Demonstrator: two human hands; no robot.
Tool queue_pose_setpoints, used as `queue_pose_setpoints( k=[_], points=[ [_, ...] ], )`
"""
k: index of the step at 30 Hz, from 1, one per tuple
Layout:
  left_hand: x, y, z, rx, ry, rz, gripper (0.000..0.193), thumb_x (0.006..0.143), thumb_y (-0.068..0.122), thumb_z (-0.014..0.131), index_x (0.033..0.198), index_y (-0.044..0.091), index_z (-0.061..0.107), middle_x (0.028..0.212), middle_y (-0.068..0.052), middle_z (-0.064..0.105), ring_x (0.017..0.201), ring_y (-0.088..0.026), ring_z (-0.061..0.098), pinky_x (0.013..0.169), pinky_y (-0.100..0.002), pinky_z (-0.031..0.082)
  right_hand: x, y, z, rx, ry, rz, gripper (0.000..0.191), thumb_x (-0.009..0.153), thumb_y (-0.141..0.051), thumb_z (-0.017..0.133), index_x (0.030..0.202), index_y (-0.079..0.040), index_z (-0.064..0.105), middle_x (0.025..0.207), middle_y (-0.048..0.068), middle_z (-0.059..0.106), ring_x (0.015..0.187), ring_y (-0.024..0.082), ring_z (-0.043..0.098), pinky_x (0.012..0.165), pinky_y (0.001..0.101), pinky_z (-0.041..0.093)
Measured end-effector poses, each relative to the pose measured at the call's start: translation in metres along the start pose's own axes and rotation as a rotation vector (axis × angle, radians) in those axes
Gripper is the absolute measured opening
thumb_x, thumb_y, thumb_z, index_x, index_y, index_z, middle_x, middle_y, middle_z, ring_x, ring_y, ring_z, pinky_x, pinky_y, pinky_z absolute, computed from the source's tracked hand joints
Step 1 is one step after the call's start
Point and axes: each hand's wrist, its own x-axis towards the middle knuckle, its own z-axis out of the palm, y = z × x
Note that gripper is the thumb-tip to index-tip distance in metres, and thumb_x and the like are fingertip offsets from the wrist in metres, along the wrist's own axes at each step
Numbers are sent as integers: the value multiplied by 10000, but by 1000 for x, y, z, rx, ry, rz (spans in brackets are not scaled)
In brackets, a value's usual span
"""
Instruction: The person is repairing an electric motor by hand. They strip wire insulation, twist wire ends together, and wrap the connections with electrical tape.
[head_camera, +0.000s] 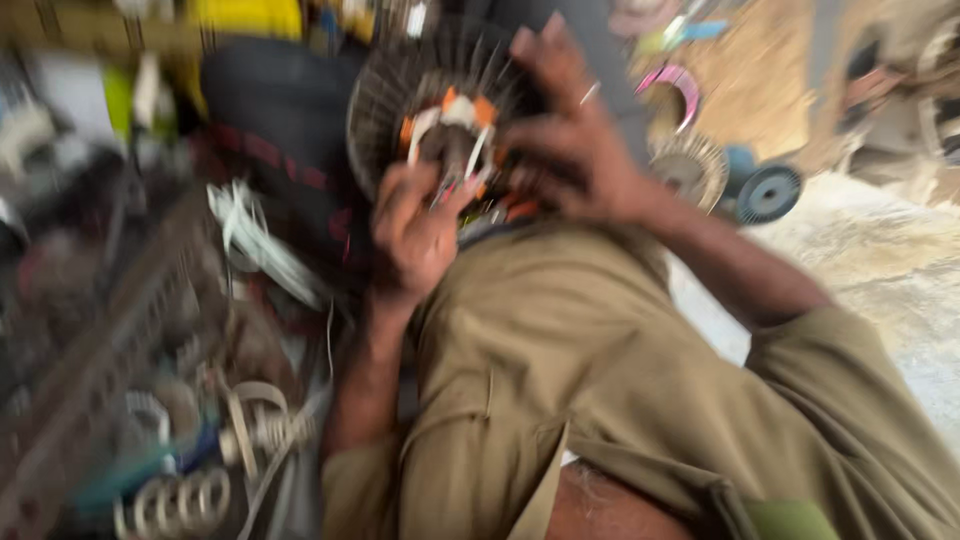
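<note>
Head camera looks down, badly blurred by motion, onto a round motor stator (450, 120) propped at the person's khaki-trousered knee (560, 330). Its flat face tilts up toward the lens, so its axis runs roughly from the knee up to the camera; thin dark laminations fan out round the rim, with orange and white insulation bits at the core. Right hand (575, 150) is clamped over the right side of the ring, fingers (540, 50) spread and curled over the top edge, gripping it. Left hand (415, 235) comes up from below, fingers bent in toward the centre windings and touching them; whether they pinch a wire, I cannot tell through the blur.

Packages and labels: nothing readable. A yellow boxy shape (245, 18) sits at the top edge, left of centre, and pale whitish blocks (70, 95) sit at upper left, too smeared to name. Behind the stator, a dark rounded bulk (275, 120) with a red band.

Right of the hands, on the sandy floor (880, 250): a pink ring-shaped piece (680, 85), a second wound disc (692, 168), and a blue wheel (768, 192) just beside it. Left side is a jumble: white cords (255, 235), a metal coil spring (175, 500) at lower left, dark bars running diagonally.
</note>
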Motion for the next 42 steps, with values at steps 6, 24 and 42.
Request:
queue_pose_setpoints(
  k=[6,24,42],
  points=[
    [14,4,6,-18,45,-33,344,936,-62,801,1227,104,725,1105,-112,643,1030,-315,625,889,-430,568,7,13,-7,187,-139,26,272,1000,-222,827,1269,-181,820,1723,234,177,1607,431,181,1299,514,174],
    [6,-1,-6,29,25,12,267,974,-54,803,1209,48,729,1121,-109,655,1031,-283,631,870,-410,578,21,-20,3,128,-78,-24,174,997,-57,885,1142,-33,793,1622,291,336,1500,432,389,1240,472,380],
    [-13,-1,10,16,51,-170,266,1027,34,798,1242,95,655,1149,-86,636,1056,-282,610,868,-386,545,11,-14,6,-20,-99,-89,268,928,-99,849,1178,-73,758,1554,256,428,1350,366,486,1071,493,373]
  ],
)
